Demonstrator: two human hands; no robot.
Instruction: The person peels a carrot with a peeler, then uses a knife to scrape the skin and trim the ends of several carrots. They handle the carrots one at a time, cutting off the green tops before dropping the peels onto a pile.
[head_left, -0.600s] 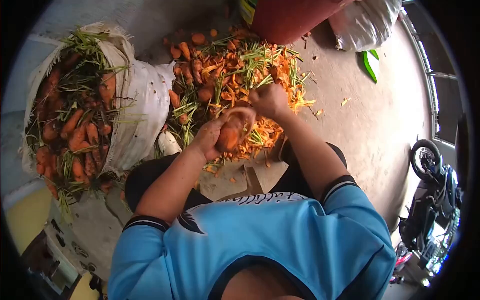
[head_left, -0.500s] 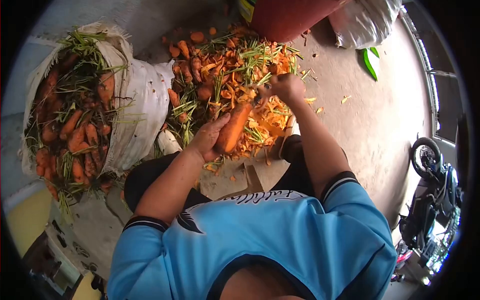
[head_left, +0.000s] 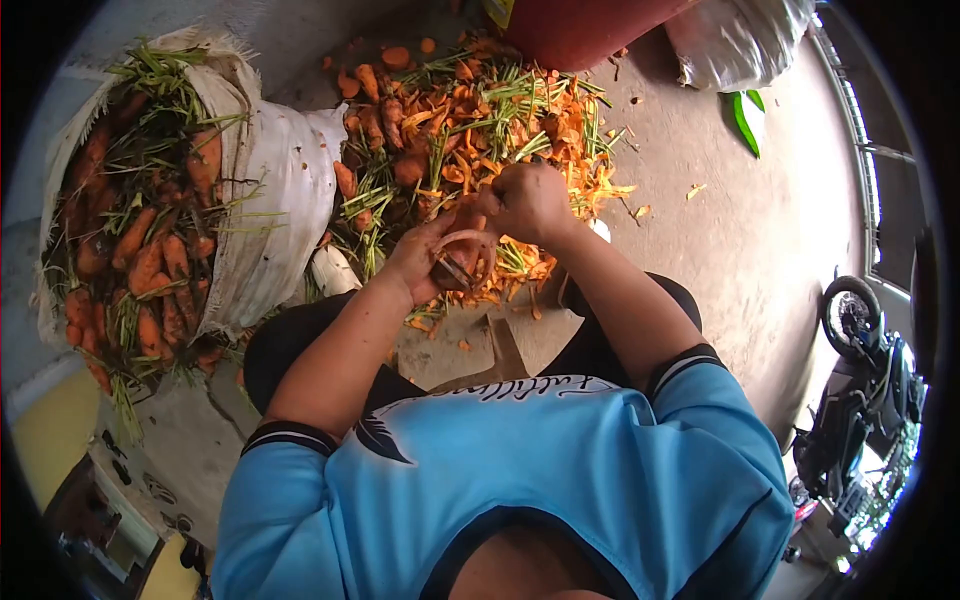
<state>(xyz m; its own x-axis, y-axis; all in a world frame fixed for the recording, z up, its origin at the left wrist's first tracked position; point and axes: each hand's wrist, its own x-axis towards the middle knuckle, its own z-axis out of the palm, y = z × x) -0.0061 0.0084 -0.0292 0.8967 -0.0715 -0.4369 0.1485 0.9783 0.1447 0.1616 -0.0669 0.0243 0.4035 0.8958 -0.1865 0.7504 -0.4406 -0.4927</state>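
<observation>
Over the heap of peelings, my left hand (head_left: 418, 262) is closed around the lower end of a large orange carrot (head_left: 466, 213). My right hand (head_left: 532, 204) makes a fist around a peeler (head_left: 470, 243). The peeler's curved frame and blade lie across the carrot's near end, close to my left fingers. Motion blurs the tool a little, and my right fist hides its handle and part of the carrot. Orange peelings (head_left: 590, 185) and green stalks (head_left: 525, 90) spread on the floor beyond my hands.
To the left stands an open white sack (head_left: 285, 200) full of unpeeled carrots (head_left: 150, 265) with stalks. A red container (head_left: 590, 30) and a pale plastic bag (head_left: 740, 45) are at the back. A green leaf (head_left: 745, 122) lies on the floor; a motorcycle (head_left: 870, 370) stands far right.
My right hand has moved down and toward me, bringing the peeler from the carrot's far end to its near end. My left hand keeps hold of the carrot.
</observation>
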